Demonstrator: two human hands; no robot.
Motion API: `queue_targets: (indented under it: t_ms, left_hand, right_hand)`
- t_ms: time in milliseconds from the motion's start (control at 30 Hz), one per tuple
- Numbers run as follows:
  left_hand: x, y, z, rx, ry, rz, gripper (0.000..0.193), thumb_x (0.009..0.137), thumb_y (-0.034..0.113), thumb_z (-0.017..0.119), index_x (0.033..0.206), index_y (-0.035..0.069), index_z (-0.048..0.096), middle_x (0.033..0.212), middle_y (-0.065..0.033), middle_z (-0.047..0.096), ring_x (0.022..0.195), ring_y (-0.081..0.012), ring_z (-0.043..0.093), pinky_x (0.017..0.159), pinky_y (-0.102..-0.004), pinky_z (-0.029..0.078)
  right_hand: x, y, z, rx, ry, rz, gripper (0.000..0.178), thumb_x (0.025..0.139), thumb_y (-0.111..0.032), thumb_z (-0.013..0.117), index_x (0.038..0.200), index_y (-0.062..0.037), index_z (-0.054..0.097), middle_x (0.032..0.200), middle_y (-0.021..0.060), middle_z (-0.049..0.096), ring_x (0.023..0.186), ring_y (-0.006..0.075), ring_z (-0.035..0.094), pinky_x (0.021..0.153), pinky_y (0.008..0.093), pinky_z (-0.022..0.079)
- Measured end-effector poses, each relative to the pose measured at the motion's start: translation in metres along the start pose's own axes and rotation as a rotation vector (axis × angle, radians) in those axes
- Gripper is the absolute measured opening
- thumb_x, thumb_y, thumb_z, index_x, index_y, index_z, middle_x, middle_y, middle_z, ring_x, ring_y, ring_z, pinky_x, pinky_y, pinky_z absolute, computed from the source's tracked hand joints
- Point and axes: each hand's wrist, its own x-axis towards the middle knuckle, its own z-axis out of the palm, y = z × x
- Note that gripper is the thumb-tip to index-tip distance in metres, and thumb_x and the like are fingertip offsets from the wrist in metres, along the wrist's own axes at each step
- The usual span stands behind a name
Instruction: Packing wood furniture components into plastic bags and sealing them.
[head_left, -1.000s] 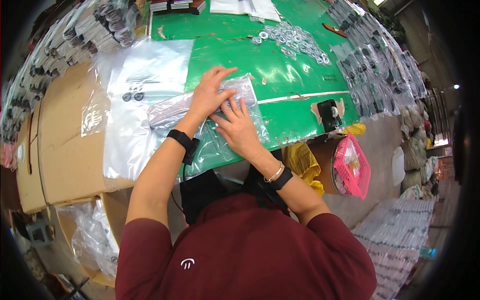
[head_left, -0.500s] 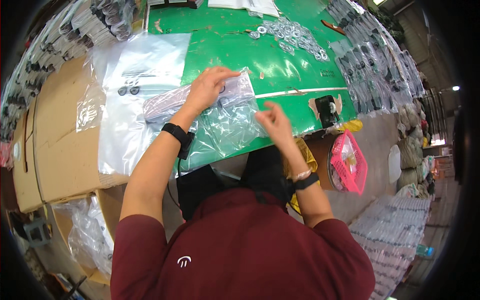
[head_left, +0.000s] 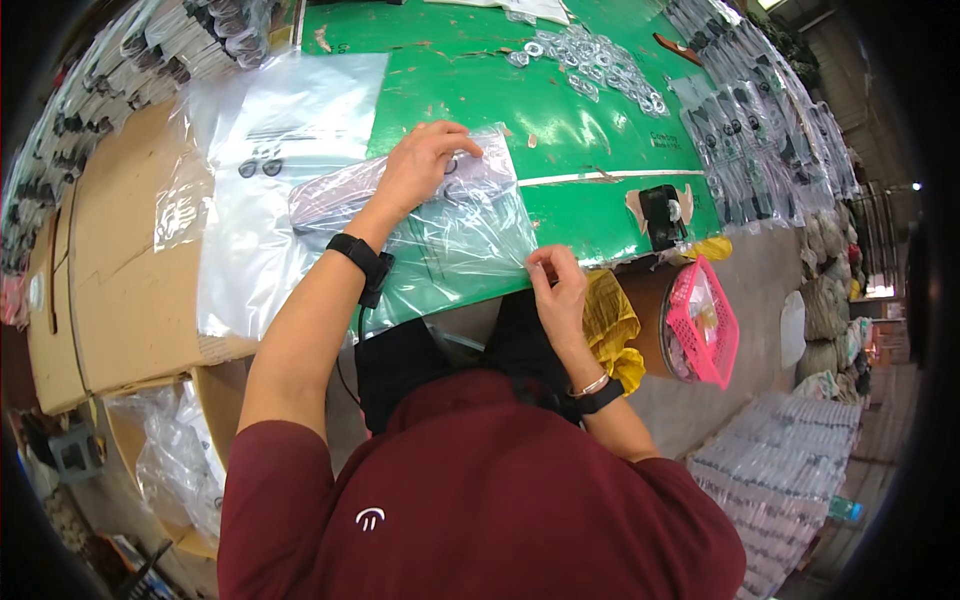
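A flat, pale purplish-grey bundle [head_left: 345,192] lies inside a clear plastic bag [head_left: 470,225] at the table's near edge. My left hand [head_left: 420,170] rests on top of the bag, fingers bent and pressed together against its far part. What lies under the palm is hidden. At the bag's near right corner, my right hand [head_left: 558,283] pinches the plastic between thumb and fingers. The film stretches smooth between my two hands. Left of the bundle lie large clear plastic sheets or bags [head_left: 300,110] with small dark printed marks.
Clear rings [head_left: 600,62] are heaped at the back of the green table [head_left: 450,80]. A black device [head_left: 660,218] sits near its right edge. Below stands a pink basket [head_left: 712,340] beside yellow plastic [head_left: 610,320]. Cardboard [head_left: 130,240] covers the left; stacked bagged goods [head_left: 745,150] flank the table.
My right hand has moved down and slightly right onto the bag's corner and closed on it. The loose plastic is drawn flatter. My left hand stays on the bag, its fingers more bent.
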Motion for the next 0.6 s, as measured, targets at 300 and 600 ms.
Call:
queue_targets:
  t_ms: [300,600]
  left_hand:
    - [0.003,0.002,-0.008,-0.028,-0.056,-0.019,0.016,0.089,0.001,0.051,0.087,0.010,0.064,0.125,-0.0070,0.064,0.115,-0.0313,0.058,0.096,-0.0378,0.047]
    - [0.003,0.004,-0.007,-0.037,-0.068,-0.053,0.016,0.087,-0.001,0.051,0.084,0.008,0.064,0.123,-0.0095,0.064,0.113,-0.0319,0.059,0.093,-0.0378,0.048]
  right_hand:
    - [0.068,0.032,-0.040,-0.012,-0.358,-0.210,0.047,0.086,-0.006,0.067,0.132,-0.0143,0.057,0.126,0.0111,0.060,0.110,0.0244,0.060,0.097,0.0416,0.045]
    - [0.099,0.018,0.011,-0.192,-0.289,-0.748,0.035,0.079,-0.011,0.067,0.113,-0.0195,0.068,0.141,0.0076,0.054,0.133,0.0300,0.047,0.112,0.0527,0.031]
